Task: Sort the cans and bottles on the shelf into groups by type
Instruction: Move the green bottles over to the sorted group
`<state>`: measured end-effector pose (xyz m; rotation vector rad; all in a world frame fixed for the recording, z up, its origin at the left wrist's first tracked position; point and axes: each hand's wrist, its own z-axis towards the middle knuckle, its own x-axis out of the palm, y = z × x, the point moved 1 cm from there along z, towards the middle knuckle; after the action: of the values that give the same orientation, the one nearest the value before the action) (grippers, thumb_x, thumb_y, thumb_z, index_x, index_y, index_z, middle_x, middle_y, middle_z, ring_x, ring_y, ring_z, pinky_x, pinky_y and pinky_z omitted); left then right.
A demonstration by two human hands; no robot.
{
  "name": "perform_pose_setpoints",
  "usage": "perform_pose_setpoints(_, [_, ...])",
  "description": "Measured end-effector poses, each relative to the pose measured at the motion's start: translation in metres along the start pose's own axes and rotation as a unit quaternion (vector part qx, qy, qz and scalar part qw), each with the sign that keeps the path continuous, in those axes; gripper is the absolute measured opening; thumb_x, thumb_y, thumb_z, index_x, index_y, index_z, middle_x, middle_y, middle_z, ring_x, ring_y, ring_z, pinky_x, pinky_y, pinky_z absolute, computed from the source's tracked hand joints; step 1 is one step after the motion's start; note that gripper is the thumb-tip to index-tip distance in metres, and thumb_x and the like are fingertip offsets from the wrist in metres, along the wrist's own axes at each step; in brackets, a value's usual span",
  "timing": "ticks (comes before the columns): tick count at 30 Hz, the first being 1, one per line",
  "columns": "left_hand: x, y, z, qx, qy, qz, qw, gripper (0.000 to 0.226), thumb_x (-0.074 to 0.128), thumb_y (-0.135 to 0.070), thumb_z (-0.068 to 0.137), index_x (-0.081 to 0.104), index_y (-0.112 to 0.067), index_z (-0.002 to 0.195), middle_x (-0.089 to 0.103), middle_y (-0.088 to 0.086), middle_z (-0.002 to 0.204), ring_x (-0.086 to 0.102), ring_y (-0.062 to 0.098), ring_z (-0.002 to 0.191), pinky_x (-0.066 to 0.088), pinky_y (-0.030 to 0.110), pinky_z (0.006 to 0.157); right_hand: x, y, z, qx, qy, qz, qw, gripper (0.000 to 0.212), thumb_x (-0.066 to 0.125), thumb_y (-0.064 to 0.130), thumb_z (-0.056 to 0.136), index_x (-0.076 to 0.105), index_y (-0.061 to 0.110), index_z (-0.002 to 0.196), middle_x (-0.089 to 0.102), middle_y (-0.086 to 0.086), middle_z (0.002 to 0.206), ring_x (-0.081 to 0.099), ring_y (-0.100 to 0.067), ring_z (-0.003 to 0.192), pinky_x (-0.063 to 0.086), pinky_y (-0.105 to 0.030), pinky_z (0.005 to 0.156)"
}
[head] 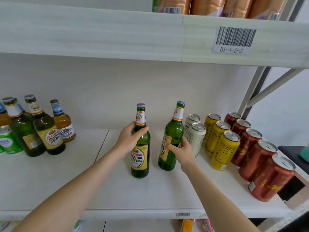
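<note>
- We see a white shelf [58,185] running the full width of the view, with everything on it standing along its back and sides.
- Above it is the upper shelf [83,30], with orange packs [207,5] on top at the right.
- At the far left stands a cluster of bottles [35,129], green and amber glass pressed close together, with a green can [9,141] in front of them at the edge of the view.
- At the far right, five red cans [247,148] stand in a row running from the back to the front edge.
- Just beside them on the left are three yellow cans [224,151], also in a row.
- Next come two white cans [197,138], one behind the other.
- In the middle, the left bottle [140,159], green with a yellow label, stands upright on the shelf.
- The right bottle [172,131], the same kind, tilts with its cap towards the white cans; we cannot tell whether its base touches the shelf.
- The left hand [128,139] wraps round the left bottle's shoulder, thumb across the front.
- The right hand [182,149] grips the right bottle at its label, fingers curled round the body.
- A barcode label [235,39] is stuck to the upper shelf's front edge.
</note>
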<state>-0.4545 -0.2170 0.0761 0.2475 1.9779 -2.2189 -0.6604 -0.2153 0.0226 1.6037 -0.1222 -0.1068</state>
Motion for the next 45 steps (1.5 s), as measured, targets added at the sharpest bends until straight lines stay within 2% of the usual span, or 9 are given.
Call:
perform_pose_setpoints(2, [0.003,0.002,0.015,0.009,0.007,0.007,1.0,0.023,0.064,-0.037,0.09,0.061,-0.025,0.109,0.07,-0.003,0.103,0.068,0.015,0.098,0.055,0.034,0.084,0.001,-0.001,0.017,-0.005,-0.009,0.009,1.0,0.051,0.085,0.014,0.071,0.061,0.022,0.114,0.068,0.006,0.11,0.062,-0.013,0.101,0.051,-0.027,0.073])
perform_pose_setpoints(7, [0.009,0.008,0.047,0.03,0.009,0.023,0.999,0.023,0.065,-0.04,0.089,0.061,-0.029,0.108,0.07,-0.003,0.105,0.068,0.016,0.099,0.055,0.04,0.089,0.005,-0.006,0.054,-0.023,-0.021,-0.002,1.0,0.058,0.086,0.016,0.069,0.059,0.022,0.12,0.067,0.005,0.115,0.061,-0.017,0.107,0.051,-0.037,0.088])
perform_pose_setpoints(9, [0.012,0.011,0.057,0.035,0.005,0.025,0.999,0.021,0.065,-0.039,0.089,0.06,-0.03,0.108,0.07,-0.003,0.105,0.067,0.014,0.099,0.055,0.04,0.09,0.006,-0.007,0.065,-0.025,-0.027,-0.01,0.999,0.059,0.086,0.016,0.07,0.058,0.021,0.122,0.065,0.005,0.117,0.059,-0.018,0.108,0.048,-0.036,0.087])
perform_pose_setpoints(13, [0.019,0.017,0.07,0.039,-0.006,0.022,0.999,0.029,0.065,-0.037,0.09,0.06,-0.022,0.114,0.069,-0.001,0.106,0.067,0.016,0.1,0.055,0.04,0.09,0.008,-0.01,0.082,-0.023,-0.033,-0.021,0.999,0.064,0.086,0.018,0.07,0.054,0.022,0.125,0.062,0.006,0.119,0.056,-0.019,0.109,0.047,-0.035,0.089])
perform_pose_setpoints(18, [0.025,0.023,0.079,0.037,-0.008,0.016,0.999,0.029,0.064,-0.035,0.091,0.059,-0.021,0.116,0.069,0.0,0.106,0.067,0.017,0.1,0.055,0.037,0.088,0.011,-0.013,0.094,-0.023,-0.03,-0.023,0.999,0.067,0.085,0.014,0.071,0.052,0.023,0.128,0.058,0.011,0.11,0.052,-0.014,0.104,0.045,-0.035,0.093])
perform_pose_setpoints(24, [0.025,0.025,0.084,0.051,-0.001,0.014,0.999,0.027,0.064,-0.033,0.091,0.06,-0.019,0.114,0.07,0.001,0.106,0.067,0.017,0.099,0.055,0.038,0.089,0.011,-0.02,0.104,-0.032,-0.034,-0.023,0.999,0.067,0.085,0.012,0.07,0.051,0.024,0.127,0.056,0.015,0.105,0.051,-0.013,0.103,0.043,-0.031,0.09])
perform_pose_setpoints(32, [0.025,0.027,0.087,0.066,0.01,0.019,0.998,0.024,0.065,-0.035,0.09,0.061,-0.024,0.112,0.07,-0.001,0.104,0.067,0.015,0.099,0.055,0.039,0.09,0.01,-0.031,0.116,-0.032,-0.038,-0.035,0.998,0.077,0.085,0.018,0.071,0.045,0.026,0.136,0.055,0.011,0.119,0.048,-0.013,0.112,0.042,-0.039,0.103])
perform_pose_setpoints(39, [0.027,0.028,0.084,0.072,0.027,0.024,0.997,0.023,0.066,-0.037,0.089,0.06,-0.032,0.11,0.07,-0.006,0.106,0.067,0.011,0.099,0.055,0.034,0.087,0.013,-0.038,0.117,-0.032,-0.041,-0.051,0.997,0.079,0.086,0.027,0.07,0.044,0.025,0.137,0.056,0.007,0.129,0.051,-0.017,0.122,0.045,-0.043,0.105])
perform_pose_setpoints(45, [0.023,0.031,0.079,0.045,0.015,0.011,0.999,0.031,0.071,-0.038,0.085,0.063,-0.026,0.113,0.071,-0.007,0.104,0.068,0.009,0.096,0.054,0.031,0.083,0.009,-0.049,0.102,-0.034,-0.041,-0.069,0.996,0.077,0.084,0.028,0.073,0.045,0.023,0.139,0.054,0.009,0.128,0.05,-0.012,0.117,0.043,-0.036,0.106])
